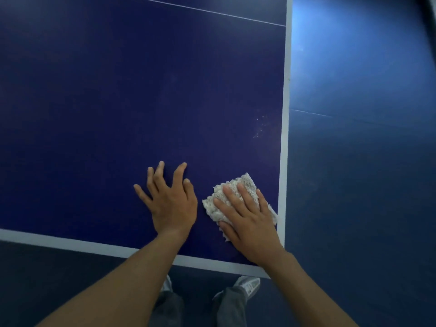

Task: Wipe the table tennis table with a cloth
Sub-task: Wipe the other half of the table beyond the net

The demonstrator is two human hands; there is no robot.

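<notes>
Pressing 1 crumpled white cloth [246, 180] flat with the right grip [247, 220], fingers straight, lower right of frame, just inside the corner of 1 blue worktop [141, 90]. Resting the left grip [171, 201] beside it, fingers spread, clear of the cloth. Below, 2 shoes [249, 283].

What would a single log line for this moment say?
step: wiping near corner | right hand: flat on cloth | left hand: spread on table | pale specks: beyond cloth, near right edge line

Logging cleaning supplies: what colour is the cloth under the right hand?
Off-white, with a nubby texture; the cloth shows best in the head view.
</notes>
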